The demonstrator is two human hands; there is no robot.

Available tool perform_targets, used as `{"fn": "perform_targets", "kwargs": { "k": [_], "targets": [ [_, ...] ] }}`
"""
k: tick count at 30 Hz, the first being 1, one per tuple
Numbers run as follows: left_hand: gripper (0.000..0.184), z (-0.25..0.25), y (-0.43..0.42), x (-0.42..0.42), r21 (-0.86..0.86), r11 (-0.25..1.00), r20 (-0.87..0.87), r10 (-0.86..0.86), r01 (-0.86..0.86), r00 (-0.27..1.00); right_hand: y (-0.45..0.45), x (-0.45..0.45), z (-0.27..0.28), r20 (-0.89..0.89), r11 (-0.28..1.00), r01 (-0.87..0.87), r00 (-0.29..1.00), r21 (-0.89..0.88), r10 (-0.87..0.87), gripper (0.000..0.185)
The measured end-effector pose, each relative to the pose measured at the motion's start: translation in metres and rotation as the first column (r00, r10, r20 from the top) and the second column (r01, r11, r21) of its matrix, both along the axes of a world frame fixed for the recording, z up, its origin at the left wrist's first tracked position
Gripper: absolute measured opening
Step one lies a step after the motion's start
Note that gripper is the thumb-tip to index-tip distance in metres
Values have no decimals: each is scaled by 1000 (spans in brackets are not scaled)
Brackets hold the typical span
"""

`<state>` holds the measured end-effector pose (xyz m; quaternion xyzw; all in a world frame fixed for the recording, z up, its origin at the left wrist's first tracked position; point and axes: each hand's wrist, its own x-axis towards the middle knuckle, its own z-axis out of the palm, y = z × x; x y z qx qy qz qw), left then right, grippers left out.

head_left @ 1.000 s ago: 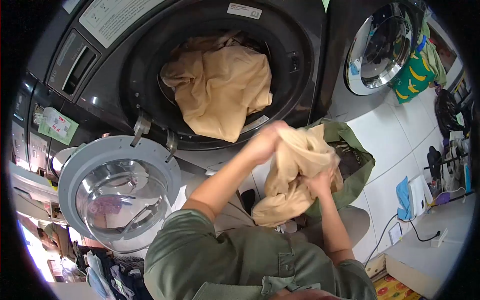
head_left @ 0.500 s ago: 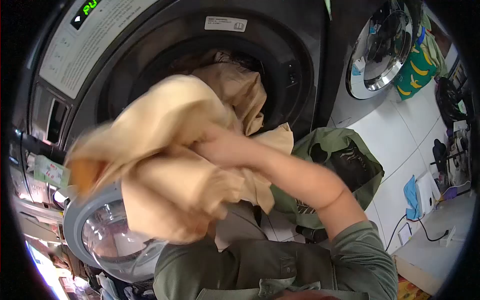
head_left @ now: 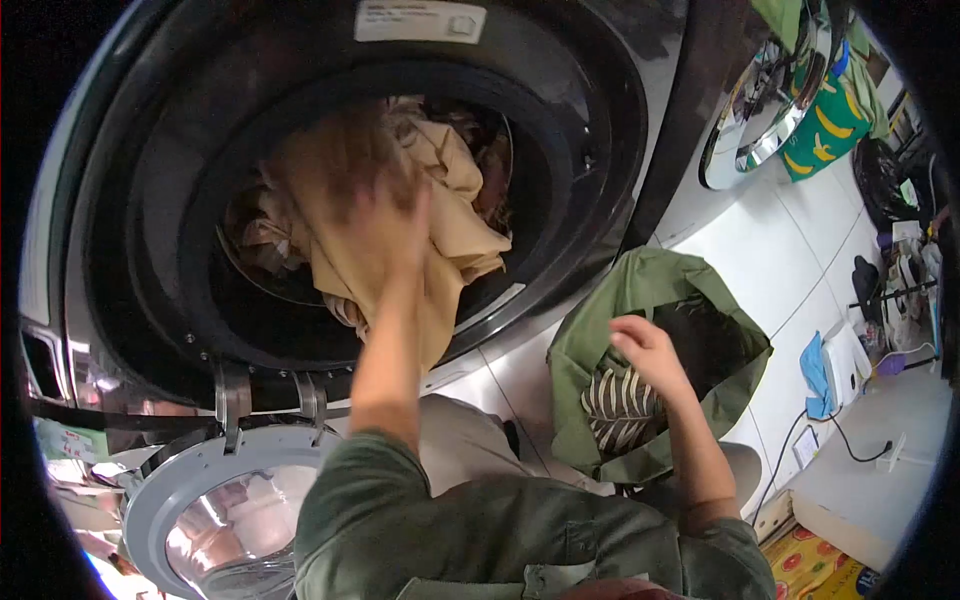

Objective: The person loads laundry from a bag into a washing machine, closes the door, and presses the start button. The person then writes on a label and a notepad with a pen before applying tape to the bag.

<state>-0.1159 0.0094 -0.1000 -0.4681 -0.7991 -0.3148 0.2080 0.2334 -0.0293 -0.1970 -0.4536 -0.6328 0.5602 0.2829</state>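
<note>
A beige cloth (head_left: 345,235) lies bunched in the mouth of the washing machine drum, with one end hanging over the lower rim. My left hand (head_left: 390,215) is pushed against it, fingers spread and blurred by motion. Other crumpled fabric (head_left: 270,240) shows behind and beside the cloth. Above an open green bag (head_left: 590,345) on the floor is my right hand (head_left: 645,352), its fingers curled together and nothing visible in them. Inside the bag lie a leaf-patterned fabric (head_left: 620,405) and dark material (head_left: 700,345).
The round glass door (head_left: 240,520) of the machine hangs open at lower left. A second machine's door (head_left: 765,110) stands at upper right, near a green banana-print bag (head_left: 825,125). Cables and a blue cloth (head_left: 818,375) are by the right wall.
The beige cloth went from in front of the machine into the drum opening. My right hand left the cloth and is now over the green bag. The view has moved closer to the drum.
</note>
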Motion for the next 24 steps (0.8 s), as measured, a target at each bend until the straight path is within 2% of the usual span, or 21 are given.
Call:
{"fn": "perform_targets", "kwargs": {
  "k": [2, 4, 5, 7, 8, 9, 10, 11, 12, 13, 14, 15, 16, 17, 18, 22, 24],
  "targets": [
    [91, -17, -55, 39, -252, 902, -140, 325, -351, 935, -6, 36, -40, 99, 960, 207, 977, -190, -191, 26],
    [98, -41, -53, 28, -212, 934, -79, 277, -288, 958, -11, 73, -113, 159, 927, 357, 928, -116, -337, 28],
    [105, -55, -57, 24, -174, 957, -15, 234, -233, 972, -13, 83, -111, 296, 930, 357, 901, -89, -318, 32],
    [101, -36, -15, 27, -452, 836, 86, 389, -312, 917, -20, 109, -152, 512, 928, 360, 782, 95, -356, 42],
    [99, -39, 15, 17, -477, 833, 71, 354, -279, 933, -23, 115, -154, 644, 928, 359, 687, 102, -337, 46],
    [97, -46, 38, 4, -488, 839, 46, 300, -240, 953, -29, 120, -151, 704, 903, 402, 597, 152, -384, 49],
    [95, -51, 61, -10, -506, 835, 16, 258, -215, 966, -29, 130, -155, 761, 884, 450, 526, 129, -379, 50],
    [93, -57, 84, -23, -530, 827, -6, 221, -190, 975, -25, 137, -152, 765, 840, 541, 523, 43, -376, 55],
    [91, -63, 102, -35, -559, 809, -22, 202, -180, 979, -21, 151, -162, 806, 834, 551, 481, 27, -344, 56],
    [89, -67, 114, -49, -582, 795, -34, 187, -171, 982, -15, 164, -165, 794, 834, 551, 496, 25, -351, 58],
    [87, -69, 122, -57, -610, 775, -47, 171, -164, 984, -10, 171, -173, 796, 783, 619, 446, 56, -409, 59],
    [85, -70, 127, -62, -626, 764, -50, 160, -156, 986, -1, 189, -188, 796, 812, 583, 504, -29, -334, 63],
    [83, -72, 132, -68, -632, 760, -55, 150, -151, 987, 10, 196, -200, 797, 805, 593, 500, -30, -339, 63],
    [81, -71, 133, -71, -639, 755, -65, 139, -148, 988, 19, 199, -209, 818, 863, 487, 436, 137, -376, 66],
    [79, -68, 127, -72, -643, 751, -76, 133, -150, 988, 16, 200, -218, 822, 888, 355, 383, 290, -422, 68],
    [72, -58, 76, -64, -576, 808, -87, 94, -127, 992, 16, 193, -227, 838, 862, 480, 395, 160, -376, 61],
    [68, -57, 30, -50, -509, 860, -8, 44, -42, 999, 11, 191, -243, 843, 812, 573, 379, 110, -382, 55]
  ]
}}
